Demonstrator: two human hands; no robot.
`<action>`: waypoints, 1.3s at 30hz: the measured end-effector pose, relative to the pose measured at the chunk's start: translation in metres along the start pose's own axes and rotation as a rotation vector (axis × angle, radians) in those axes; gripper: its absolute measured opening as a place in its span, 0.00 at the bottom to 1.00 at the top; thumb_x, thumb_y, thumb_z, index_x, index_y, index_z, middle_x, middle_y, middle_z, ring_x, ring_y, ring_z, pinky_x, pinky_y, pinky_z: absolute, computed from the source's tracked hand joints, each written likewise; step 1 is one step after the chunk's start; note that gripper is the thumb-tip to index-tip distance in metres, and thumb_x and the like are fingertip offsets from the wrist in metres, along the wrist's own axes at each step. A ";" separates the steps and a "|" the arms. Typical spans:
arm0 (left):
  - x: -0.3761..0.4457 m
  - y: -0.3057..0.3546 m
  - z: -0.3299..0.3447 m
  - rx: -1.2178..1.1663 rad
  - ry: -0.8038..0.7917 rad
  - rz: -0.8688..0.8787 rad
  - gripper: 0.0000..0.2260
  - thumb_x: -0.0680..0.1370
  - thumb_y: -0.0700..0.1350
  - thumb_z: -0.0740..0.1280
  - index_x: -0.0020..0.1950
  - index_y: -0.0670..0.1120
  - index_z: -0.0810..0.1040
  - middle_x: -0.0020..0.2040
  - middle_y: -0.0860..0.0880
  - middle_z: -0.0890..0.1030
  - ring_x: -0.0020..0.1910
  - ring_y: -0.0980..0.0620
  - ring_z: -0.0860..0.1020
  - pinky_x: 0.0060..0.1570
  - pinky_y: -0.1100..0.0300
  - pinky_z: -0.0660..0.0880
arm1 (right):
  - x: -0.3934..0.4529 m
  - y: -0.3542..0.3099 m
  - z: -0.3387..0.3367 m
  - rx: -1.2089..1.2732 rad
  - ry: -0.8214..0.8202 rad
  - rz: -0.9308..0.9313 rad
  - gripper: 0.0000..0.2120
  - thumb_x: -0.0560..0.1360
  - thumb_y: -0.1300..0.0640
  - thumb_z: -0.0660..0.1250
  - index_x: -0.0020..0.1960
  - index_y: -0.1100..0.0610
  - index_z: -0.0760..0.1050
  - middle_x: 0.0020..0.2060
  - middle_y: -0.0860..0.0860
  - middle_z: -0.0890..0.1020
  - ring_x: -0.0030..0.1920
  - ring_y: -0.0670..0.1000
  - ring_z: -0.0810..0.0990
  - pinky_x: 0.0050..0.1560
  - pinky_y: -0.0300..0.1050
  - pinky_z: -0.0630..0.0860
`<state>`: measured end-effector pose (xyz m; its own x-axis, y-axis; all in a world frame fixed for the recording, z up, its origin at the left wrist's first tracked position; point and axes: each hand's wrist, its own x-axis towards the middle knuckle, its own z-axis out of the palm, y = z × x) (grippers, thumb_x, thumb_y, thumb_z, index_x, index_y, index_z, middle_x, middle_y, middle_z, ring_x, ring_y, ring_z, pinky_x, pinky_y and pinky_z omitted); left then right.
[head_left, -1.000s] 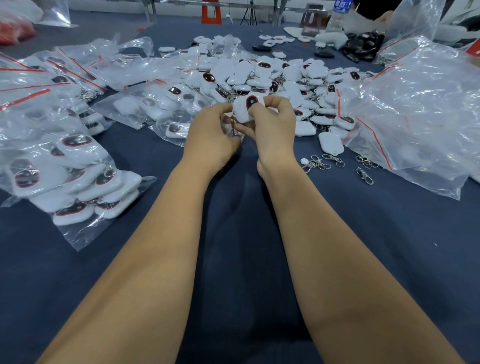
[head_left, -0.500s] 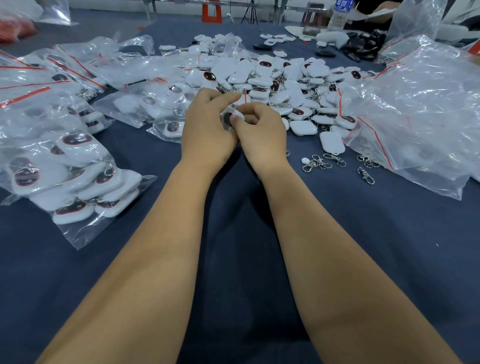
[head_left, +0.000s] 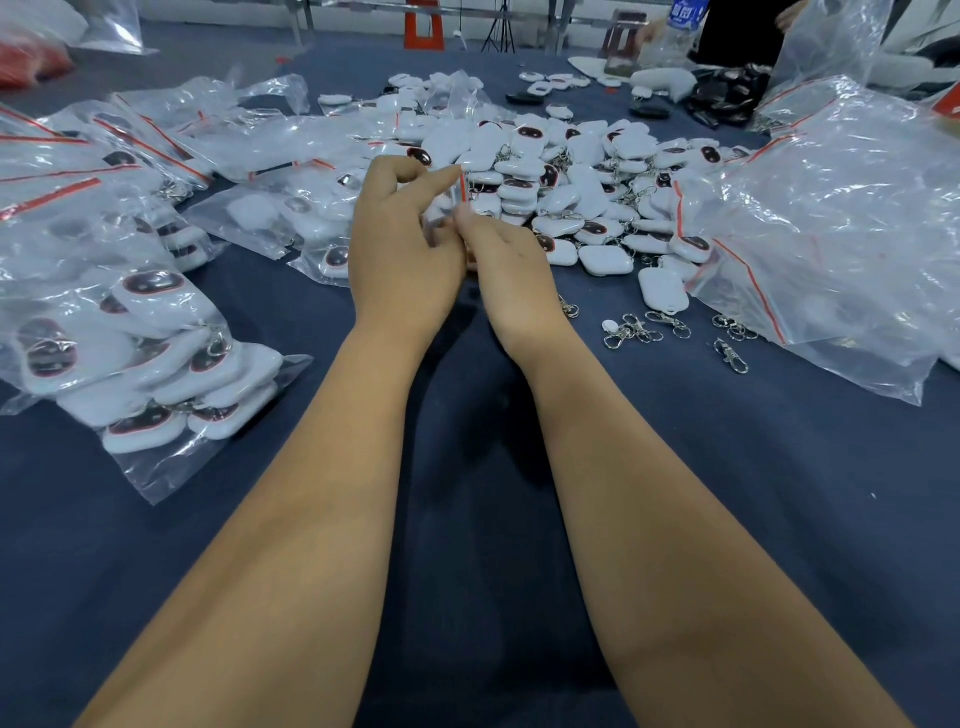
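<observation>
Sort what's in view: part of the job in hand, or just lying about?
In hand:
left hand
right hand
zip bag, pinched between both

Lying about:
loose fobs
filled bags
clips
bag stack
bottle

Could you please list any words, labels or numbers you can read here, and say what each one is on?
Bottle label: white characters on blue, too blurred to read.
White key fobs: dark ovals, no legible text.
Held clear bag: red strip only, no writing visible.
</observation>
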<state>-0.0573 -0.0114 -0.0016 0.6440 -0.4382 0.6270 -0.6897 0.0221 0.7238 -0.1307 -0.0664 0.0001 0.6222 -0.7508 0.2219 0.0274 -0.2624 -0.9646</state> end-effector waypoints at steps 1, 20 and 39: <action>0.000 0.001 -0.001 -0.015 0.028 -0.014 0.21 0.72 0.34 0.61 0.62 0.47 0.81 0.54 0.55 0.71 0.54 0.55 0.73 0.49 0.73 0.69 | 0.000 0.001 0.000 0.008 -0.004 0.000 0.23 0.82 0.52 0.58 0.49 0.75 0.74 0.47 0.70 0.80 0.41 0.60 0.76 0.49 0.54 0.73; 0.004 -0.005 -0.008 0.142 0.129 -0.216 0.21 0.68 0.30 0.59 0.56 0.46 0.80 0.54 0.48 0.73 0.46 0.56 0.71 0.40 0.74 0.65 | -0.002 0.006 0.002 -0.262 0.126 -0.266 0.14 0.68 0.72 0.60 0.43 0.56 0.77 0.38 0.44 0.78 0.35 0.42 0.71 0.41 0.32 0.68; -0.002 -0.007 0.000 0.295 -0.309 -0.195 0.15 0.70 0.35 0.58 0.39 0.52 0.80 0.39 0.51 0.78 0.40 0.45 0.77 0.38 0.57 0.69 | 0.004 0.001 -0.022 -0.227 0.552 -0.065 0.17 0.73 0.66 0.56 0.53 0.51 0.77 0.51 0.42 0.80 0.50 0.46 0.77 0.44 0.42 0.70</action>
<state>-0.0539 -0.0105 -0.0079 0.6730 -0.6571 0.3395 -0.6591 -0.3244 0.6785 -0.1455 -0.0829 0.0029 0.1250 -0.9166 0.3797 -0.1537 -0.3960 -0.9053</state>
